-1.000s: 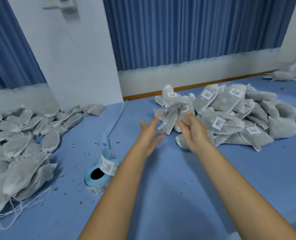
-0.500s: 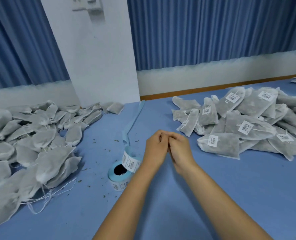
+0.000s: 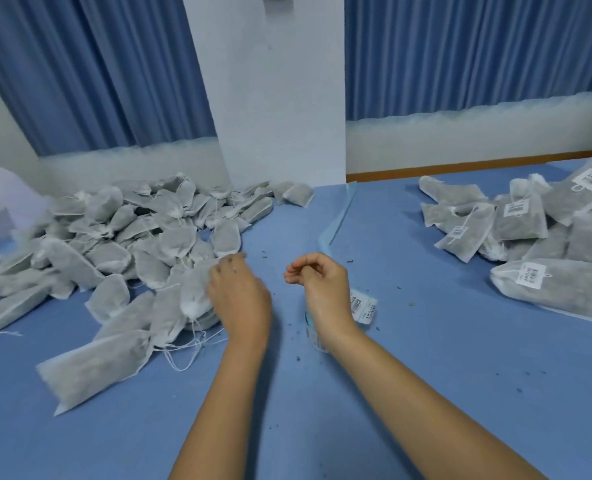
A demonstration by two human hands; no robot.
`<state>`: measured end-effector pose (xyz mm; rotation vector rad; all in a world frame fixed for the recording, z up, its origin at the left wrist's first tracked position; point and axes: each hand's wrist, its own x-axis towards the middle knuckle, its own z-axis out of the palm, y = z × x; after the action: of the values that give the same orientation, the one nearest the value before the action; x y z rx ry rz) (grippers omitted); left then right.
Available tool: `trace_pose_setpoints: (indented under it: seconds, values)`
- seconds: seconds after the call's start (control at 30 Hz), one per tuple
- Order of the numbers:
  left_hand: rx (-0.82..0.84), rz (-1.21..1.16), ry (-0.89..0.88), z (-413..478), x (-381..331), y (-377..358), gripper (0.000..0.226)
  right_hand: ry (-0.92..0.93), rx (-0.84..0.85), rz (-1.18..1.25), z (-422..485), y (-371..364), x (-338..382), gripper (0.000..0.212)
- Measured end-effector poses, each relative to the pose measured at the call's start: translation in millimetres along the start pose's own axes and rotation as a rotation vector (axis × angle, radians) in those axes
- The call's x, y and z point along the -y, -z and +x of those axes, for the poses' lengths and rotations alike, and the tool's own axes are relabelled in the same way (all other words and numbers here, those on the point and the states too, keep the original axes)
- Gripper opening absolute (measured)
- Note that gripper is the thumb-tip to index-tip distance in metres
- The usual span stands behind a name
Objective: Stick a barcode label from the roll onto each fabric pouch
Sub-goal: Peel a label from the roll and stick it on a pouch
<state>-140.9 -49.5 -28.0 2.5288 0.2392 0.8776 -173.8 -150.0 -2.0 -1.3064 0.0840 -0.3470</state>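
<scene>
While the left hand (image 3: 239,296) lies on a pouch (image 3: 192,289) at the unlabelled heap (image 3: 114,237) by the table's (image 3: 426,393) left edge, its grip unclear, the right hand (image 3: 322,289), apart, hangs loosely curled and seemingly empty over the roll (image 3: 363,308). Labelled pouches (image 3: 547,289) lie at the right edge.

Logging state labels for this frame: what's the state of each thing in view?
unlabelled pile, no labels showing
labelled pile, barcodes stuck on
left hand, on a pouch at unlabelled pile, grip unclear
right hand, loosely curled, nothing visible in it
label roll, mostly hidden behind right hand, tail loose
</scene>
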Motion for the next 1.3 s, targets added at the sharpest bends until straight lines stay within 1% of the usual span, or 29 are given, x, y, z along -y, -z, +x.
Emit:
trace_pose_setpoints:
  seconds: [0.03,0.07,0.13,0.2,0.27,0.3,0.33,0.4,0.47,0.5,0.6,0.63,0.7,0.77,0.8,0.83,0.87,0.9,0.93,0.97,1.0,1.03,1.07,1.1,1.13,1.17,1.2,1.23,1.3]
  values:
    - [0.050,0.160,0.072,3.4,12.3,1.6,0.037,0.010,0.028,-0.027,-2.3,-3.9,-3.6,0.035]
    - [0.098,0.250,0.143,5.3,20.9,4.0,0.035,0.015,0.059,-0.051,-4.3,-7.0,-6.9,0.035]
    - [0.164,0.295,0.219,7.1,29.8,9.9,0.035,0.005,0.118,-0.082,-6.7,-11.1,-11.8,0.035]
    - [0.191,0.264,0.180,9.0,34.6,13.1,0.053,-0.032,0.181,-0.118,-8.2,-14.4,-14.2,0.033]
    - [0.208,0.129,0.151,10.4,33.1,17.9,0.067,-0.064,0.249,-0.218,-9.7,-16.2,-18.0,0.027]
    - [0.226,0.042,0.157,11.5,31.7,19.0,0.069,-0.078,0.279,-0.280,-10.6,-15.9,-19.7,0.023]
    - [0.259,-0.016,0.172,13.1,30.7,19.9,0.068,-0.095,0.304,-0.340,-11.3,-15.0,-21.3,0.017]
    - [0.353,-0.022,0.202,16.3,29.3,24.0,0.063,-0.143,0.357,-0.442,-12.6,-12.7,-23.1,0.011]
    - [0.372,-0.072,0.182,18.6,26.9,27.6,0.063,-0.180,0.397,-0.463,-14.1,-12.0,-23.3,0.016]
    - [0.359,-0.135,0.169,19.4,23.0,29.9,0.064,-0.175,0.399,-0.427,-15.1,-12.5,-22.1,0.018]
    - [0.295,-0.334,0.173,20.7,3.1,34.5,0.068,-0.081,0.328,-0.327,-13.4,-12.1,-19.7,0.028]
    - [0.269,-0.412,0.187,20.0,-4.2,35.3,0.068,-0.053,0.312,-0.323,-12.5,-10.8,-17.8,0.030]
    - [0.233,-0.575,0.243,18.3,-16.5,37.7,0.065,-0.022,0.283,-0.321,-8.1,-6.3,-15.4,0.043]
    - [0.254,-0.814,0.347,18.6,-23.6,37.3,0.056,0.000,0.252,-0.334,-2.5,0.7,-12.0,0.050]
    - [0.273,-0.955,0.403,19.2,-26.0,36.9,0.050,0.009,0.251,-0.336,0.6,4.7,-9.7,0.045]
    - [0.290,-1.070,0.453,20.3,-27.6,35.1,0.046,0.013,0.260,-0.327,3.3,8.7,-6.2,0.034]
    - [0.300,-1.129,0.500,21.4,-30.1,34.0,0.048,0.013,0.275,-0.313,6.2,12.6,-2.9,0.023]
    - [0.296,-1.077,0.515,22.8,-32.0,31.4,0.055,0.013,0.290,-0.305,9.2,16.9,-0.2,0.017]
    - [0.263,-0.910,0.469,22.5,-33.0,28.0,0.064,0.018,0.290,-0.309,12.8,21.5,0.3,0.020]
    - [0.189,-0.688,0.365,21.4,-31.4,23.2,0.072,0.018,0.284,-0.314,16.0,25.7,1.2,0.024]
    - [0.076,-0.526,0.207,18.5,-30.5,20.4,0.075,0.021,0.278,-0.324,19.8,29.6,2.1,0.028]
    - [-0.023,-0.473,0.010,14.8,-30.7,18.0,0.068,0.020,0.277,-0.338,23.1,32.8,2.8,0.031]
    - [-0.038,-0.505,-0.175,11.9,-31.4,13.5,0.053,0.022,0.280,-0.357,27.1,35.7,3.0,0.032]
    - [0.036,-0.582,-0.302,8.3,-31.6,9.0,0.037,0.029,0.281,-0.383,30.3,37.9,3.6,0.034]
    - [0.171,-0.659,-0.370,4.1,-31.9,5.0,0.028,0.048,0.277,-0.411,33.1,39.8,4.3,0.034]
    - [0.324,-0.732,-0.380,-0.5,-31.5,0.7,0.023,0.072,0.269,-0.429,35.1,41.4,5.2,0.035]
    - [0.438,-0.804,-0.364,-4.2,-30.4,-4.6,0.019,0.083,0.263,-0.425,37.3,43.2,5.4,0.035]
    - [0.484,-0.863,-0.325,-6.6,-28.3,-10.5,0.016,0.071,0.268,-0.396,38.7,45.4,6.2,0.035]
    - [0.444,-0.889,-0.238,-8.3,-22.0,-20.1,0.014,0.050,0.304,-0.350,42.2,52.7,9.1,0.027]
